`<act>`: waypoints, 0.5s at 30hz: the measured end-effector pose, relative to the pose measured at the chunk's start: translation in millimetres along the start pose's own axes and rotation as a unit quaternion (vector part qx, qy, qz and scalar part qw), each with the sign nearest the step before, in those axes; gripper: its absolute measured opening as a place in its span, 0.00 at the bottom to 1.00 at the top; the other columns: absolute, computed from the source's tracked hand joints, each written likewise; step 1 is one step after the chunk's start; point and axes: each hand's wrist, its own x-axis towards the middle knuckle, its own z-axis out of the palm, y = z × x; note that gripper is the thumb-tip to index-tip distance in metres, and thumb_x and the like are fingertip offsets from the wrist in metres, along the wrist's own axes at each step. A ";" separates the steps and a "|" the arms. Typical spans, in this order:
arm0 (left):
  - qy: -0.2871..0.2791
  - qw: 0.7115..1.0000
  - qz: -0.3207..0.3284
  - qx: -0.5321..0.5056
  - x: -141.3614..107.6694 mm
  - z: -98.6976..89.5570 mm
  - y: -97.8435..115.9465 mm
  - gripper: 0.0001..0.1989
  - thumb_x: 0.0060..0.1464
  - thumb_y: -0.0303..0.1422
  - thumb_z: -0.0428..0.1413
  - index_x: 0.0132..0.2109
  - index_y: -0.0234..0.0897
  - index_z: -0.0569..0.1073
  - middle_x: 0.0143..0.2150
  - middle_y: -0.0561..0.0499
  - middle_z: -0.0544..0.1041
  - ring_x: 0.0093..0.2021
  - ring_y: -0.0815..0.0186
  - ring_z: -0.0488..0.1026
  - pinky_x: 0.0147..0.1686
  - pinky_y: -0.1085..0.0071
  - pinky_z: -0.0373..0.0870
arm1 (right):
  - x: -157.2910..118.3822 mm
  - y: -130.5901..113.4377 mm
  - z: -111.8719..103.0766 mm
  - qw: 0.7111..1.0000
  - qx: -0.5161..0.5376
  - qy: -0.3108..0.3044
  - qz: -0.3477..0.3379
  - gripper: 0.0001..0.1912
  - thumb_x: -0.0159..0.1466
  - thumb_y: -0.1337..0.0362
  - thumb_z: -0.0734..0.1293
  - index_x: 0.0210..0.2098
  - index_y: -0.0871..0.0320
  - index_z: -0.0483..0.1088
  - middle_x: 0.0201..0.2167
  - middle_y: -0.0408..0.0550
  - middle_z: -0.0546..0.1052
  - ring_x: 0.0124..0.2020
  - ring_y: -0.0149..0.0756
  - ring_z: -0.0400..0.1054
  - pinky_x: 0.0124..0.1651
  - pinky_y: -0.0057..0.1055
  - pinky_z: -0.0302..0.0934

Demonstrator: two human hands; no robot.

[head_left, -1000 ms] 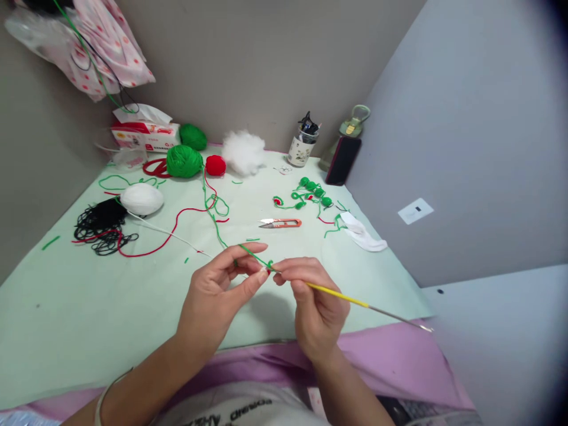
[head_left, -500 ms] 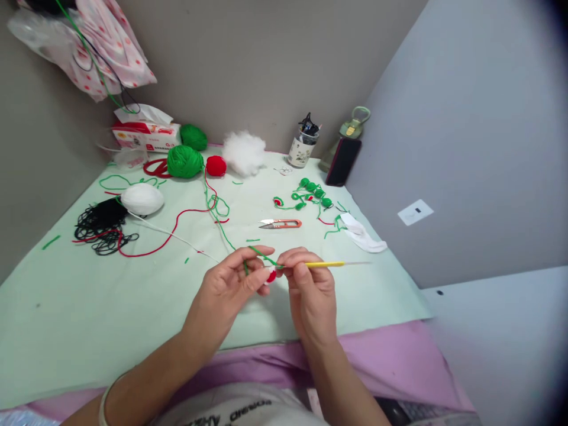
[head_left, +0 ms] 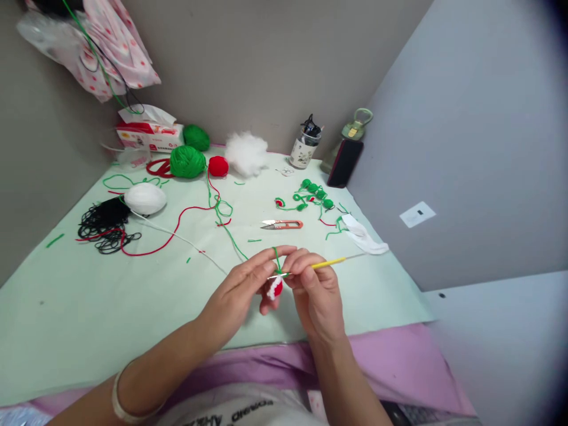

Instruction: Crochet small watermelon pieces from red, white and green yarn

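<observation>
Between thumb and fingers, my left hand (head_left: 242,287) pinches a small red and white crochet piece (head_left: 276,288). Green yarn (head_left: 277,258) loops over its raised index finger. My right hand (head_left: 317,290) grips a crochet hook (head_left: 328,262) with a yellow handle, one thin end pointing right. The hook's other end meets the green yarn at the top edge of the crochet piece. Both hands are close together above the table, fingertips nearly touching. A green strand runs back toward the green yarn ball (head_left: 188,162), and a white strand toward the white yarn ball (head_left: 145,199).
Thread snips (head_left: 281,225) lie beyond my hands. Small green crocheted pieces (head_left: 320,194) sit at right, near a white cloth piece (head_left: 361,234). Behind are a red yarn ball (head_left: 218,166), stuffing (head_left: 247,154), a pen jar (head_left: 305,148) and a phone (head_left: 345,163). Black yarn (head_left: 104,225) lies left.
My left index finger has shifted right, bringing the green yarn upright over it. The crochet piece hangs lower and shows more. The hook has tilted, its right end rising slightly.
</observation>
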 end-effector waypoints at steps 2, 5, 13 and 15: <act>0.015 1.000 0.007 0.006 2.5 0.4 0.6 0.24 0.68 0.47 0.53 0.62 0.40 0.77 0.25 0.58 0.64 0.26 0.69 0.59 0.27 0.72 0.58 | 0.0 0.3 -2.1 1.000 -0.003 -0.014 -0.008 0.08 0.69 0.57 0.72 0.35 0.51 0.82 0.30 0.45 0.78 0.34 0.33 0.68 0.33 0.29 0.60; 0.029 0.998 0.032 0.045 2.0 -2.3 4.5 0.20 0.68 0.44 0.54 0.59 0.42 0.79 0.25 0.60 0.60 0.24 0.70 0.53 0.27 0.72 0.54 | -0.3 0.8 -7.3 0.999 -0.010 -0.038 -0.007 0.08 0.70 0.58 0.71 0.36 0.51 0.82 0.31 0.45 0.78 0.35 0.33 0.69 0.34 0.28 0.61; 0.108 0.954 0.127 0.250 -9.9 -12.7 7.5 0.18 0.71 0.36 0.50 0.62 0.44 0.76 0.32 0.56 0.70 0.29 0.68 0.62 0.32 0.71 0.61 | 0.6 -8.2 -13.6 0.990 -0.120 -0.073 -0.033 0.09 0.73 0.64 0.67 0.40 0.53 0.80 0.36 0.46 0.80 0.45 0.39 0.76 0.54 0.40 0.69; 0.110 0.948 0.141 0.261 -11.6 -12.8 6.1 0.18 0.70 0.36 0.50 0.62 0.44 0.75 0.34 0.56 0.72 0.31 0.68 0.65 0.34 0.71 0.63 | -0.2 -12.1 -9.5 0.983 -0.162 -0.082 -0.039 0.09 0.73 0.66 0.66 0.41 0.53 0.79 0.37 0.46 0.79 0.47 0.40 0.77 0.54 0.41 0.70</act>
